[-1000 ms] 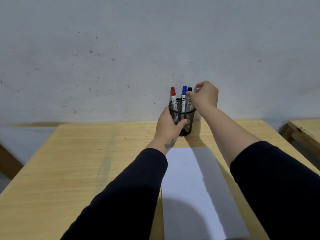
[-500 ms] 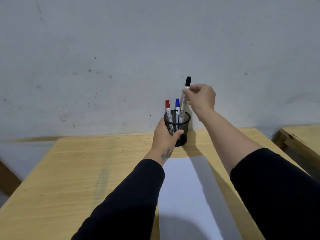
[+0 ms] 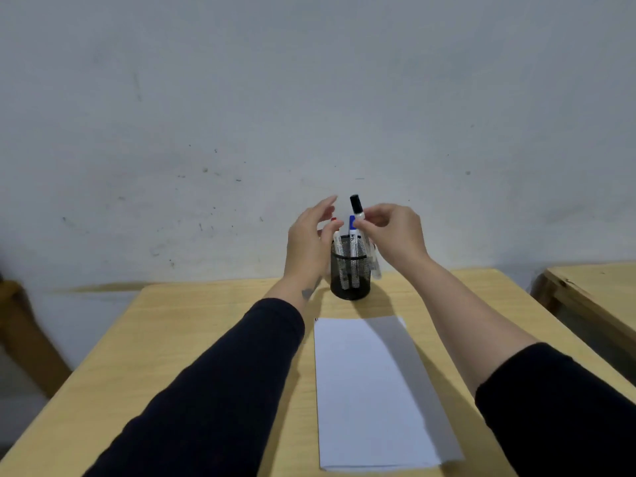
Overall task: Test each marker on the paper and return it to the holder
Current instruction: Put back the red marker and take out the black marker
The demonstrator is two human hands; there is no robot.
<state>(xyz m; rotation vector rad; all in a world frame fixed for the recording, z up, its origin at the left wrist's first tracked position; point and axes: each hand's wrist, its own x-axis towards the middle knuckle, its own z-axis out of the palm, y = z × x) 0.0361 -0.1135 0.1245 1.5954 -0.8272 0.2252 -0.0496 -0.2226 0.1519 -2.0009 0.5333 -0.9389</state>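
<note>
Fingers [image 3: 370, 220] of right hand [image 3: 395, 235] around black marker [image 3: 358, 210]

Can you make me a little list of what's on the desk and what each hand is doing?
holder: black mesh cup standing at the far side of the wooden desk
in holder: red marker, blue marker
right hand: holds the black marker, out of the cup
left hand: open, beside the cup
paper: white, blank
</note>
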